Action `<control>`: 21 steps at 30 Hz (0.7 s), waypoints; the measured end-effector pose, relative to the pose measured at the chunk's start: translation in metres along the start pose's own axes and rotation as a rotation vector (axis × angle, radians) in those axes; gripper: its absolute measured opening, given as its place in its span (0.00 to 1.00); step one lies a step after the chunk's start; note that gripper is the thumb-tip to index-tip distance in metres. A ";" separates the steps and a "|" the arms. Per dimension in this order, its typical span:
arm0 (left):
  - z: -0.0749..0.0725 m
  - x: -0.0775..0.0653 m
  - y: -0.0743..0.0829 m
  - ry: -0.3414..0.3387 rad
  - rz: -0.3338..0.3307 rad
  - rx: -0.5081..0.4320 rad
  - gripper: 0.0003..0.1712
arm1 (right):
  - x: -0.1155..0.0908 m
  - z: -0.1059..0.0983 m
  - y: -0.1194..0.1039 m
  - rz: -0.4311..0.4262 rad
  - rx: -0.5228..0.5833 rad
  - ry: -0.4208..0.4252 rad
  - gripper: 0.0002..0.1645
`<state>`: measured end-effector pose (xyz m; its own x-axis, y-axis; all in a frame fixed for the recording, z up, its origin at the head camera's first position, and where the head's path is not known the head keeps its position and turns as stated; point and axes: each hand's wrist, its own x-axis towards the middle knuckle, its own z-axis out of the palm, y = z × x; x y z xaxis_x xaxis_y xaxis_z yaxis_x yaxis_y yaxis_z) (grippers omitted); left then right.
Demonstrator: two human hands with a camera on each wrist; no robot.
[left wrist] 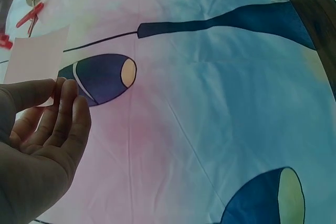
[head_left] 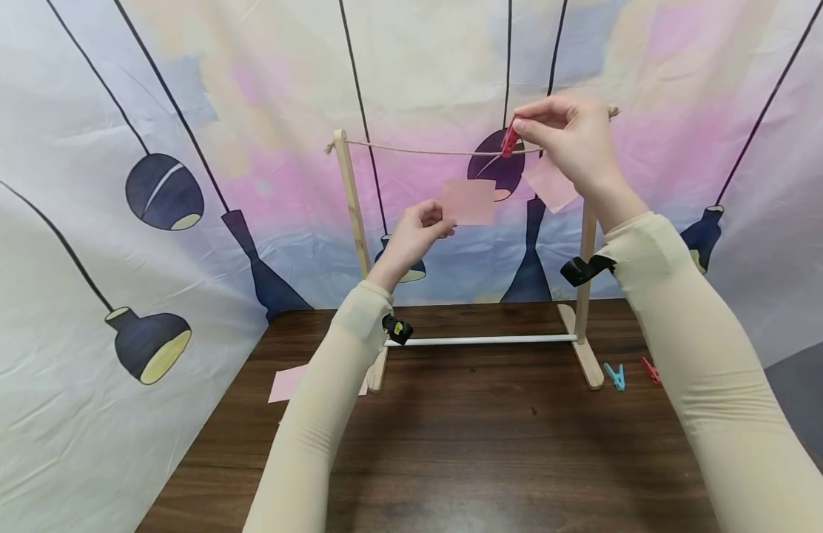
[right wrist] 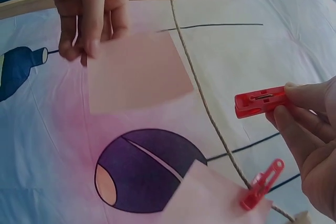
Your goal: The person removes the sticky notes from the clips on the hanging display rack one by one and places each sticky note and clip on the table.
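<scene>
My left hand (head_left: pixel 414 238) pinches a square of pink paper (head_left: pixel 469 202) by its lower left corner, below a string (head_left: pixel 418 152). Higher up, my right hand (head_left: pixel 581 144) holds a red clothespin (head_left: pixel 510 139) between thumb and fingers. The right wrist view shows this clothespin (right wrist: pixel 261 102) apart from the string, its jaws pointing toward it. Another pink paper square (head_left: pixel 551 183) hangs tilted near the string's right end. A second red clothespin (right wrist: pixel 262 184) clips it there, hidden behind my right hand in the head view.
The string is tied between the posts of a wooden stand (head_left: pixel 353 200) with a white crossbar (head_left: pixel 485 340). A blue clothespin (head_left: pixel 615 376) and a red one (head_left: pixel 650 370) lie on the dark table (head_left: pixel 478 444). Pink paper (head_left: pixel 288 383) lies left, partly behind my sleeve. A lamp-patterned cloth (head_left: pixel 425 66) hangs behind.
</scene>
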<state>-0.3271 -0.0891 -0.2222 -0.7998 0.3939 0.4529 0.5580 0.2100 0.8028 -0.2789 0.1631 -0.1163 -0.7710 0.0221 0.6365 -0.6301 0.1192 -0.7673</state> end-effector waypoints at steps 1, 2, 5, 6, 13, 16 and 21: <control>-0.002 -0.001 0.000 0.005 -0.004 0.009 0.09 | -0.001 -0.003 0.000 0.000 -0.014 0.007 0.12; -0.004 -0.003 0.000 0.012 -0.008 0.016 0.09 | -0.002 -0.006 0.000 -0.003 -0.020 0.013 0.12; -0.011 -0.007 0.000 0.027 -0.022 0.029 0.10 | -0.005 -0.015 -0.002 0.005 -0.024 0.030 0.12; -0.013 -0.009 -0.001 0.032 -0.026 0.033 0.11 | -0.006 -0.018 -0.002 0.000 -0.020 0.031 0.12; -0.036 -0.024 -0.005 0.042 -0.014 0.065 0.11 | -0.015 -0.038 -0.004 0.007 0.052 0.032 0.14; -0.046 -0.032 -0.009 0.052 -0.025 0.114 0.10 | -0.018 -0.047 -0.004 0.018 0.035 0.035 0.16; -0.060 -0.043 -0.012 0.071 -0.045 0.125 0.09 | -0.025 -0.063 -0.004 0.038 -0.037 0.046 0.18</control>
<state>-0.3127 -0.1620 -0.2282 -0.8361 0.3180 0.4470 0.5404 0.3374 0.7708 -0.2514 0.2244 -0.1247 -0.7885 0.0731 0.6107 -0.5961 0.1537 -0.7880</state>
